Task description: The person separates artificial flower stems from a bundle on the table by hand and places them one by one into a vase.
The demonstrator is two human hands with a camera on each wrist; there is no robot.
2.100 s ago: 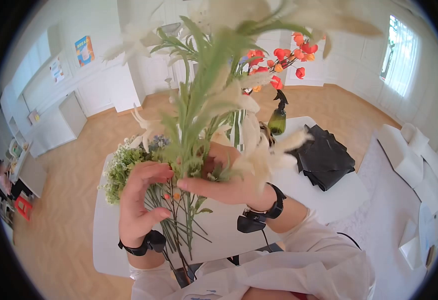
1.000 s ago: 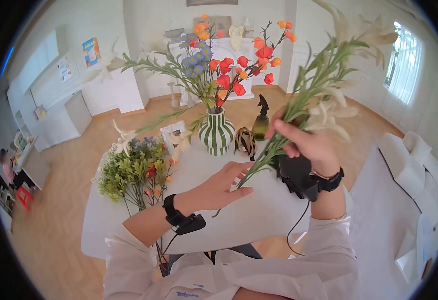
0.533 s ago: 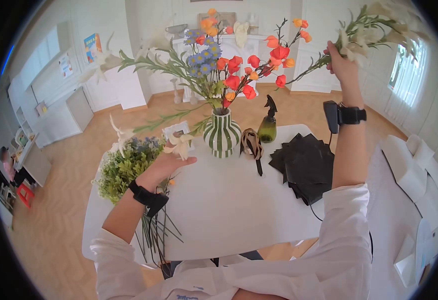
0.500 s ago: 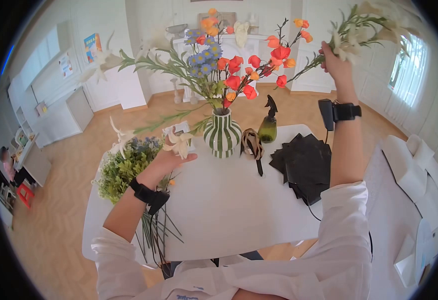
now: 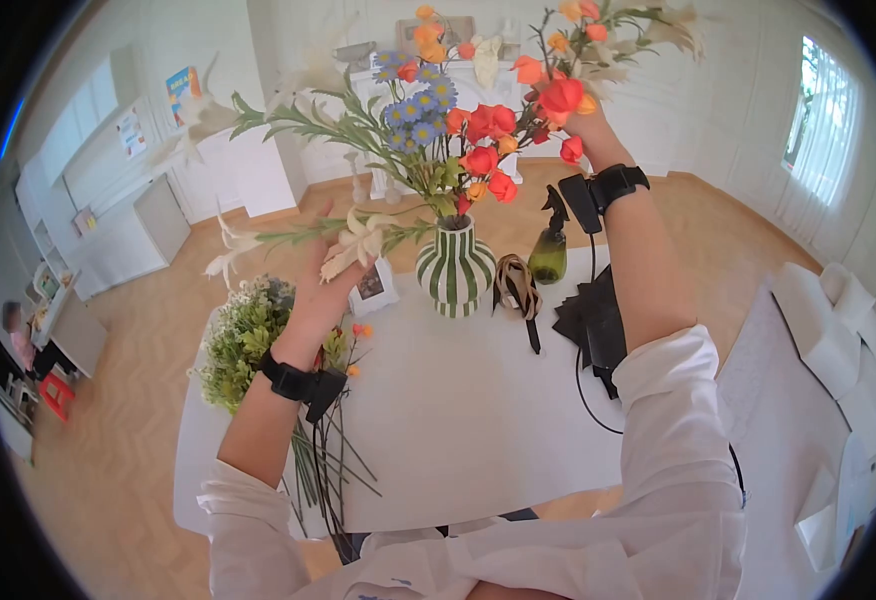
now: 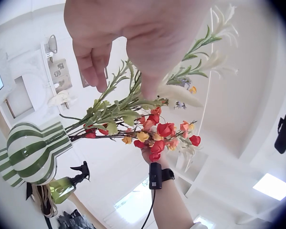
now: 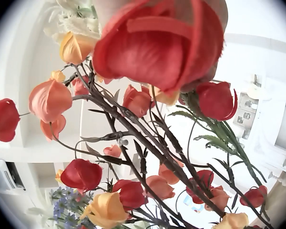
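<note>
My right hand (image 5: 590,132) grips the stem of a white lily spray (image 5: 648,38) behind the red and orange blossoms (image 5: 561,98), which partly hide the fingers. In the right wrist view a big red blossom (image 7: 157,52) covers most of that hand, and the lily's green stem (image 7: 229,143) slants down to the right. A green-and-white striped vase (image 5: 455,275) holds the blossoms, blue daisies (image 5: 420,110) and other lily stems. My left hand (image 5: 313,300) is raised behind a drooping white lily (image 5: 356,245); in the left wrist view its thumb (image 6: 150,86) and fingers are spread apart beside the greenery.
On the white table (image 5: 478,420), leafy greenery (image 5: 243,350) with loose stems lies left, near a small picture frame (image 5: 373,288). Right of the vase are a ribbon roll (image 5: 518,285), a green spray bottle (image 5: 549,255) and black sheets (image 5: 598,325). A person (image 5: 20,335) sits far left.
My right hand picked out the lily spray, lifted it to the right, then brought it left behind the red blossoms. My left hand let go of the stems and moved up by the drooping lily.
</note>
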